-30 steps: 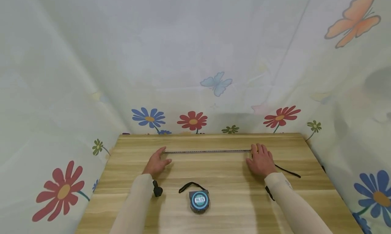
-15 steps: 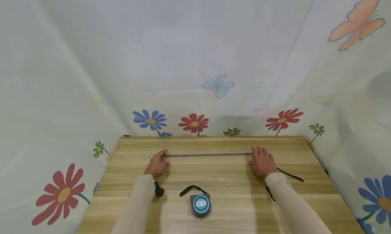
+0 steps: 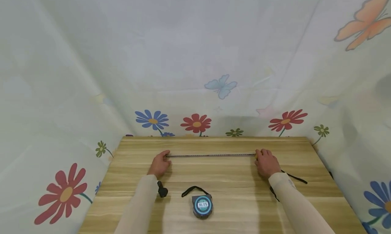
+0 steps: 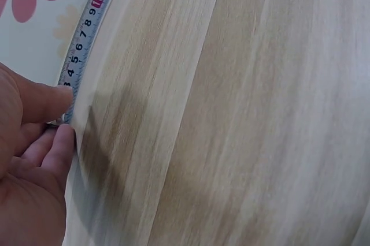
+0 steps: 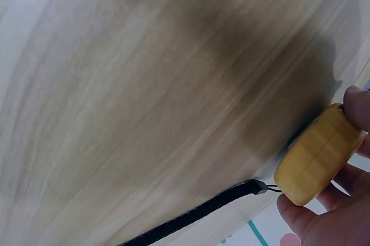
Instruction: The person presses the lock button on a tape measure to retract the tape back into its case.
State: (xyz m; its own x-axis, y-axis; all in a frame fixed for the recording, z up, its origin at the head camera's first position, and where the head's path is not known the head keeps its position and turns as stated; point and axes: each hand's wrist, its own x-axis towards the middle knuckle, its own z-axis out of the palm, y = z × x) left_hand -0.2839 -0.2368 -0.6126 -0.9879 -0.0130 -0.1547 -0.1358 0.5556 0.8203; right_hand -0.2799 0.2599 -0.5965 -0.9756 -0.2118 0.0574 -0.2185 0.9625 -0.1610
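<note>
Pinching end of blade [image 4: 87, 32] in left hand [image 3: 159, 164], thumb on the printed face, fingers at the tip. Gripping yellow case [image 5: 319, 156] of tape measure in right hand [image 3: 267, 162], thumb and fingers round it; cannot tell if touching table [image 3: 229, 178]. Stretched straight between both hands, near far edge of table. Trailing off the case, black strap [image 5: 196, 212]. Probably light, easy in one hand; likely hard and smooth at the case, thin and springy along the blade, apt to kink if bent or snap back if released. Best held round the case, clear of blade mouth, and by blade's flat faces, off its edges. Lying well apart, nearer the person, grey-blue tape measure [image 3: 202, 206]
</note>
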